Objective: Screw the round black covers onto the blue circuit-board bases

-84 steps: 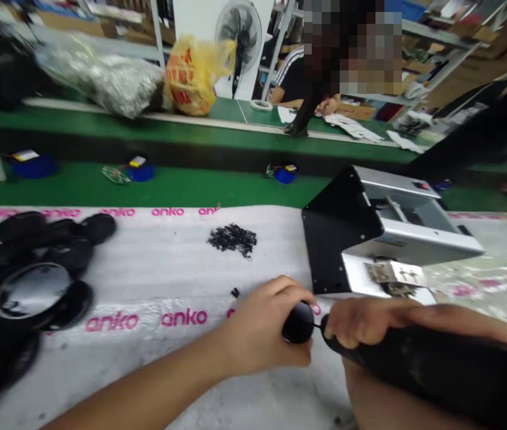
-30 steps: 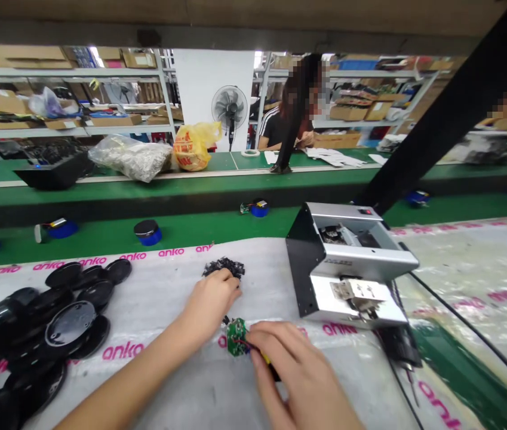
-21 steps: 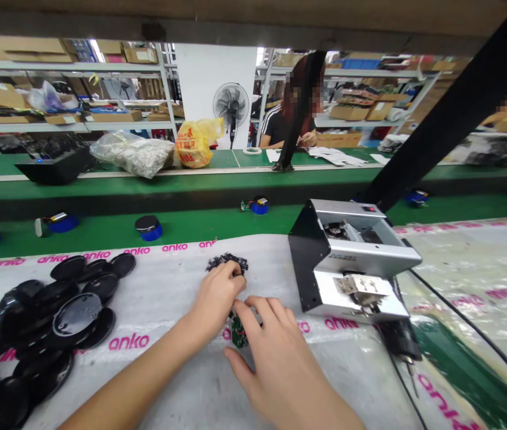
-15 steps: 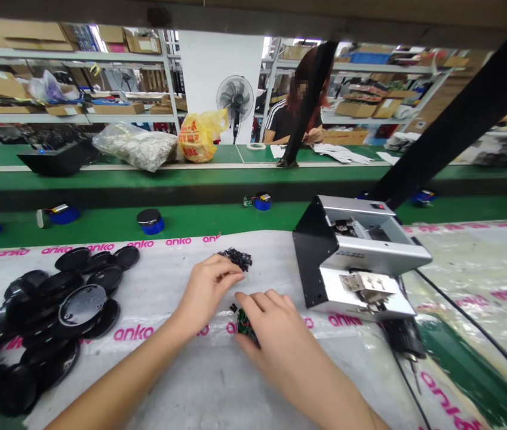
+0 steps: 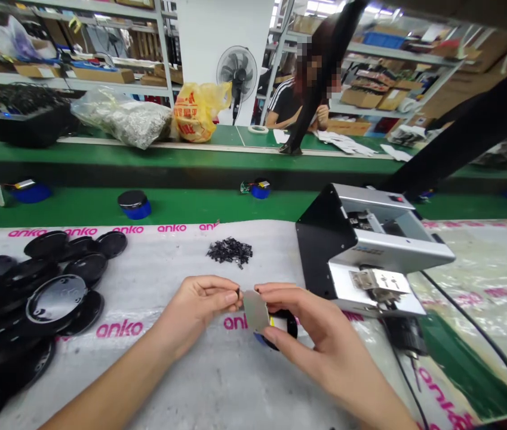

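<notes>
My left hand (image 5: 197, 304) is closed, its fingertips pinching a tiny black part (image 5: 237, 292). Just right of it, my right hand (image 5: 320, 325) grips a flat grey plate (image 5: 257, 312) with rounded ends, standing on edge between thumb and fingers. Behind that plate, partly covered by the right fingers, is a round black-and-blue housing (image 5: 289, 325) with something yellow and silver inside. The two hands' fingertips are close together over the white sheet (image 5: 181, 382). Beyond them lies a pile of small black parts (image 5: 230, 252).
Black round covers (image 5: 56, 298) are heaped at the left. A silver-and-black machine (image 5: 383, 257) stands at the right, with a black tool (image 5: 403, 334) and cables by it. Blue-based units (image 5: 135, 205) sit along the green belt (image 5: 199, 206). A person (image 5: 284, 104) sits across the bench.
My left hand has drawn back from the black pile with a tiny part. My right hand has turned, so the grey plate and housing show where a green circuit board was seen. The view has shifted.
</notes>
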`<state>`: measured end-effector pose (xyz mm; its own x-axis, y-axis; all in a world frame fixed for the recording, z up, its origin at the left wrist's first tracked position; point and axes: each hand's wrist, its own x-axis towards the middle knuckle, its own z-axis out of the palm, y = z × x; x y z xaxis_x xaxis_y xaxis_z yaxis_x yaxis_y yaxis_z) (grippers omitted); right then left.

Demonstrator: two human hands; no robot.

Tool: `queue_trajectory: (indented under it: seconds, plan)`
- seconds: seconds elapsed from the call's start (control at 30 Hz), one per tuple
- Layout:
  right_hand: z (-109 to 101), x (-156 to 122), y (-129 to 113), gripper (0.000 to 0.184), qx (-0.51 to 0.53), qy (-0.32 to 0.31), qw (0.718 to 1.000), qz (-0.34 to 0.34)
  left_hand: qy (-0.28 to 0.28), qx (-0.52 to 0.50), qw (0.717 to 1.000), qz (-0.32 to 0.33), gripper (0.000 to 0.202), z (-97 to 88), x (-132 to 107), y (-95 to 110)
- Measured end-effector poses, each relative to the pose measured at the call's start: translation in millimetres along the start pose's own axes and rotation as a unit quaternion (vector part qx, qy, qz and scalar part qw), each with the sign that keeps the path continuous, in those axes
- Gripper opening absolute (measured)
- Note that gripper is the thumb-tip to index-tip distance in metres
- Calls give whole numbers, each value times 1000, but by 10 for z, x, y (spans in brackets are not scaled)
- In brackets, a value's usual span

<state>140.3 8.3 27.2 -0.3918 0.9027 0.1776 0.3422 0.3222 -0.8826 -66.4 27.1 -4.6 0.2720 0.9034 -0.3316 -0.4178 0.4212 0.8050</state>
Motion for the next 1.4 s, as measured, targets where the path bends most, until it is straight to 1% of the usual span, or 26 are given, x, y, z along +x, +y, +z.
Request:
queue_trajectory:
  seconds: [0.07,0.17,0.27,0.43,0.73,0.83,0.9,0.97,1.03,1.1,1.17,1.23,1.27,1.33,1.37,1.4]
  plan:
    - [0,24,-20,29,-23,1,1000,-17,-2,-5,1000,-4,20,-18,9,1]
    - [-16,53,-38,29,-39,31,998,-44,2,-2,1000,-2,18,-27,18,4]
    - [-12,77,-44,29,-35,56,997,-48,10,4,1000,7,16,-20,14,21]
    - [28,101,-76,34,-28,38,998,-42,-22,14,1000,3,17,-3,-21,49]
    - [33,99,-122,35,-31,16,999,-36,-35,28,999,16,14,-9,-33,2]
    - [24,89,-135,33,-48,19,998,-47,-35,62,997,34,11,-14,-39,28]
    - [15,84,-156,36,-75,16,994,-76,-41,115,991,53,7,1,-61,79]
    - [11,84,-179,39,-110,9,988,-112,-42,176,981,67,6,32,-94,140]
    - [17,86,-198,40,-138,-1,981,-133,-28,208,975,71,7,70,-124,182]
    - [33,82,-206,40,-159,-2,977,-141,-7,206,976,64,5,105,-139,188]
    - [50,61,-205,34,-201,-5,969,-143,18,183,982,50,2,137,-137,165]
    - [53,28,-199,31,-275,-6,949,-151,35,152,987,36,3,166,-127,137]
    - [43,11,-195,34,-315,-12,936,-156,37,140,989,33,6,178,-124,129]
    - [0,-15,-187,40,-372,-31,913,-164,23,129,991,39,10,192,-133,133]
    - [-33,-23,-184,43,-384,-40,908,-165,8,133,990,46,13,191,-146,144]
    - [-71,-27,-181,44,-384,-49,908,-162,-10,145,988,54,19,186,-163,157]
